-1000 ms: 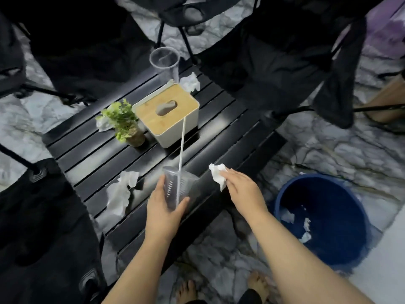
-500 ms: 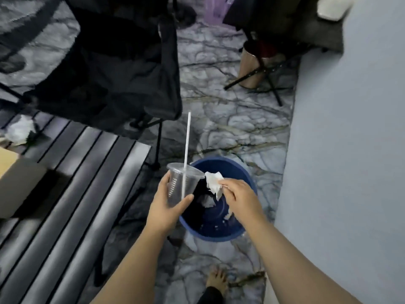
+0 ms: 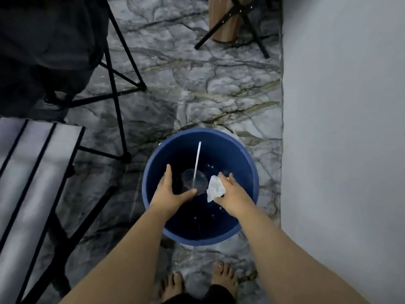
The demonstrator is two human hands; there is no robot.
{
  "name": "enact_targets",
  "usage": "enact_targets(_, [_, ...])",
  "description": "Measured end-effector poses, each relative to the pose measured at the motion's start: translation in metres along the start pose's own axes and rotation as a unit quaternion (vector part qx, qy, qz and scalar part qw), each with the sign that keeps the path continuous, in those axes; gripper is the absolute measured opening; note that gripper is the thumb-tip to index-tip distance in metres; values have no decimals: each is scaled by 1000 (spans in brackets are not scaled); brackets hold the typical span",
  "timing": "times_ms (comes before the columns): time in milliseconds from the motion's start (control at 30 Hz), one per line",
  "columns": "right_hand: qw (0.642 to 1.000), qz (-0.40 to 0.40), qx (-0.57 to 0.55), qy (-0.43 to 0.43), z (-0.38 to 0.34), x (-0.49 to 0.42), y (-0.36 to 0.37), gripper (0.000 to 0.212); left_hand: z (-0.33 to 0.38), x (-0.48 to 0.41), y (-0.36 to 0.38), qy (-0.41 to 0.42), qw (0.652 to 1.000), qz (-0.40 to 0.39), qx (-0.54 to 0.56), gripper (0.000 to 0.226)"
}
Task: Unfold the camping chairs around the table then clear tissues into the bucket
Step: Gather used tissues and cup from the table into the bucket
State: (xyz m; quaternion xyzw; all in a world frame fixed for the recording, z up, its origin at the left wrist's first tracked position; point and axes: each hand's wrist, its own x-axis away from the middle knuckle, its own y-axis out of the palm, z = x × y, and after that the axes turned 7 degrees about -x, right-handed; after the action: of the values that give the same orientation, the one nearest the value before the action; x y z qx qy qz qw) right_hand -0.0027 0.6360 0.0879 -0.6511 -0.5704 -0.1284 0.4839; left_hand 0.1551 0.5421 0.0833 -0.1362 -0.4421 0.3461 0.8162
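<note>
Over bucket (image 3: 151,172): left hand (image 3: 169,191), grip spread apart, cup (image 3: 199,183) beside thumb; tissue (image 3: 215,189) against right hand (image 3: 233,195), thumb side, grip state indiscernible.

A home interior: marble-patterned floor (image 3: 197,88), plain grey wall (image 3: 341,106), bare feet (image 3: 223,279), with a folding camping chair (image 3: 50,47) beside a slatted table (image 3: 32,163).

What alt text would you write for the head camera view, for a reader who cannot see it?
Two bare hands reach over a blue bucket on a marbled floor: the left hand spread open beside a clear cup with a straw, the right hand with a white tissue at its fingers. A table and black chair stand left.
</note>
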Motion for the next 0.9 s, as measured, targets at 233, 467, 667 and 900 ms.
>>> enact_targets(233, [980,25,185,-75,-27,50,-10,66,12,59,-39,57,937,117,-324,70])
enact_targets(467, [942,-44,302,-140,-146,131,-40,59,49,165,-113,-25,926,140,-349,62])
enact_targets(667, [890,-88,377,-239,-251,193,-14,57,31,245,-178,-100,941,177,-272,58])
enact_targets(900, [813,-150,443,-346,-314,236,92,58,-76,336,-216,-215,924,283,-139,58])
